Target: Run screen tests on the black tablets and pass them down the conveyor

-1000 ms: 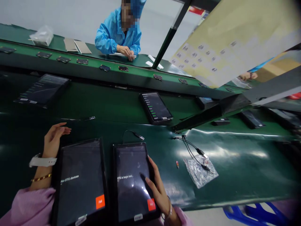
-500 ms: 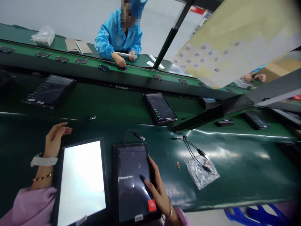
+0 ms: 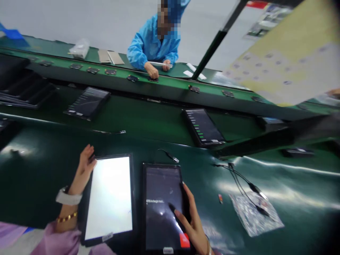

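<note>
While our open left hand (image 3: 84, 166) rests on the white-lit tablet's (image 3: 110, 198) far-left corner, our right hand (image 3: 192, 221), forefinger out, grips nothing, touching the dark-screened tablet (image 3: 164, 209) alongside.

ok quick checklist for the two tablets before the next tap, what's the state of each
1. Left tablet screen lit: ok, plain white.
2. Right tablet showing test text: ok, words too blurred to read.
3. Right hand at the right tablet, fingertip over the screen: ok; contact cannot tell.
4. Left hand at the left tablet's top corner, open: ok.
5. Cable plugged into the right tablet: cannot tell.
6. Red button reachable: ok, beside the fingers.
</note>
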`<state>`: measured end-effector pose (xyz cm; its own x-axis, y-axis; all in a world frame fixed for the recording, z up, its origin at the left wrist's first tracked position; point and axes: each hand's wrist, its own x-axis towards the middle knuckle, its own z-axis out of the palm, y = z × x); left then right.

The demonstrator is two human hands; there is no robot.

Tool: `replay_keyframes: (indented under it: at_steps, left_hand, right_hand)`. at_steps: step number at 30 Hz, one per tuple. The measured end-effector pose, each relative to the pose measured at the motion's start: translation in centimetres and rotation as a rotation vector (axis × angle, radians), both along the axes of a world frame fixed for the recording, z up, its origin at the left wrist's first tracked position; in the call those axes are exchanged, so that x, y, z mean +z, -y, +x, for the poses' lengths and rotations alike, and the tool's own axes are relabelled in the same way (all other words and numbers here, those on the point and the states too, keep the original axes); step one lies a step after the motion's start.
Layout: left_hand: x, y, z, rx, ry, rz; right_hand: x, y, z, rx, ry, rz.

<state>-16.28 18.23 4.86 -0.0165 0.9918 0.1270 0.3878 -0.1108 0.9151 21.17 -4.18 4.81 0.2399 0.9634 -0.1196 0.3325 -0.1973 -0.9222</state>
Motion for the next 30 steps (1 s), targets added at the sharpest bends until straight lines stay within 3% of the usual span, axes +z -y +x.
replay_keyframes:
  at_steps: [5, 9, 14, 25, 30]
  left_hand:
    - [0.4, 11.7, 0.2, -0.019, 0.007, -0.249]
    - [0.9, 16.8, 1.4, 0.024, -0.118, -0.254]
    - [0.9, 18.1, 1.8, 0.030, -0.161, -0.248]
    - [2.1, 18.0, 1.1, -0.136, -0.184, -0.290]
    - [2.1, 18.0, 1.1, -0.139, -0.166, -0.282]
  right_hand:
    - [-0.3, 0.1, 0.4, 0.002, 0.032, -0.031]
    - [-0.3, -0.1, 0.4, 0.004, 0.070, -0.007]
    - [-0.4, -0.1, 0.1, -0.030, 0.067, 0.005]
    - [-0.5, 0.0, 0.2, -0.015, 0.069, 0.013]
    - [0.1, -0.2, 0.2, 0.005, 0.083, -0.011]
